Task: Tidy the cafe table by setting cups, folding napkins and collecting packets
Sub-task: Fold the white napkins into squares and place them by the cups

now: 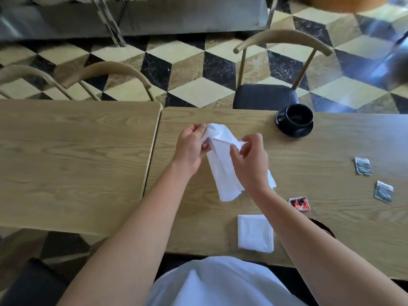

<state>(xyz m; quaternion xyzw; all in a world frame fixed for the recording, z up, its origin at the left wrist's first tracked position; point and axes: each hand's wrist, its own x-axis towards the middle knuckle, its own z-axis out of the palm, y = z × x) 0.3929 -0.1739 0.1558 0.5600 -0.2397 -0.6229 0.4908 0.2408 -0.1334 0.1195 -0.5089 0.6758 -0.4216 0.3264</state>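
A white napkin (223, 171) hangs above the wooden table (331, 149), held by both hands. My left hand (191, 149) grips its upper left corner. My right hand (249, 160) pinches the top edge further right. A second white napkin (255, 234) lies folded into a square near the table's front edge. A black cup on a black saucer (294, 122) stands at the far side. Two grey packets (363, 166) (383, 191) lie to the right, and a red and black packet (299, 204) lies beside my right forearm.
A second wooden table (72, 160) adjoins on the left. A chair with a dark seat (266, 96) stands beyond the cup, two more chair backs (106, 71) at far left. A dark round object (324, 227) shows partly behind my right forearm.
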